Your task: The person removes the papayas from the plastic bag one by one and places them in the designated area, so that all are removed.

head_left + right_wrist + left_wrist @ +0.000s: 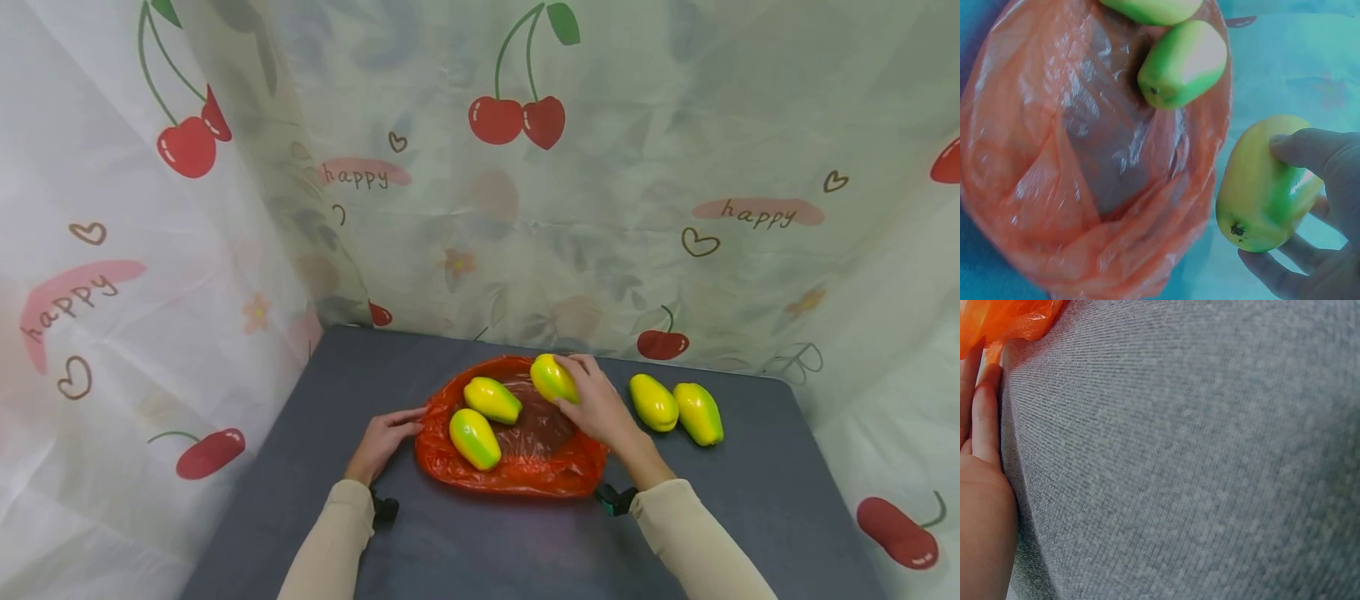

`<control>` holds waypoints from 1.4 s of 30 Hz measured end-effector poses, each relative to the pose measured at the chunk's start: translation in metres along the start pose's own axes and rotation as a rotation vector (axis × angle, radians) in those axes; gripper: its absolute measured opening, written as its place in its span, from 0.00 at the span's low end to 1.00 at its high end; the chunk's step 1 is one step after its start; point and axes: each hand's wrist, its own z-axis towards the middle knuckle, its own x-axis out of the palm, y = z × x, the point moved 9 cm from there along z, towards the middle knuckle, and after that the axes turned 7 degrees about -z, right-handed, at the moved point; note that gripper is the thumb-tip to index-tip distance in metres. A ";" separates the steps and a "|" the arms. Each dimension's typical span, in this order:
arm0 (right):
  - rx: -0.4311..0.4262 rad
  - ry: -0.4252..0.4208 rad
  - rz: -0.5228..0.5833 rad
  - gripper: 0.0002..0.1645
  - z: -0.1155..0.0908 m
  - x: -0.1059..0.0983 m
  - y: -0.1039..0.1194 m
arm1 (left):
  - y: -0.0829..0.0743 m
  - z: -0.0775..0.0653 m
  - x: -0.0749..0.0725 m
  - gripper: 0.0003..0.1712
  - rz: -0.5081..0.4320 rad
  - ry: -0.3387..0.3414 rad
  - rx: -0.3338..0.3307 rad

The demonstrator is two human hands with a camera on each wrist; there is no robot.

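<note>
A red plastic bag lies spread wide on the table, its mouth facing up. At its left rim my left hand pinches the plastic; the left wrist view shows the fingers with a fold of the bag between them. My right hand grips a yellow-green papaya over the bag's far right rim, thumb on one side and fingers on the other. Inside the bag, toward its left, lie two more papayas, one behind and one in front.
Two other papayas, a left one and a right one, lie side by side on the dark grey table, right of the bag. A cherry-printed curtain hangs behind the table and along both sides.
</note>
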 end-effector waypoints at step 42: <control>0.246 -0.150 -0.026 0.42 -0.072 -0.087 -0.126 | 0.002 0.000 0.000 0.18 0.007 -0.001 -0.015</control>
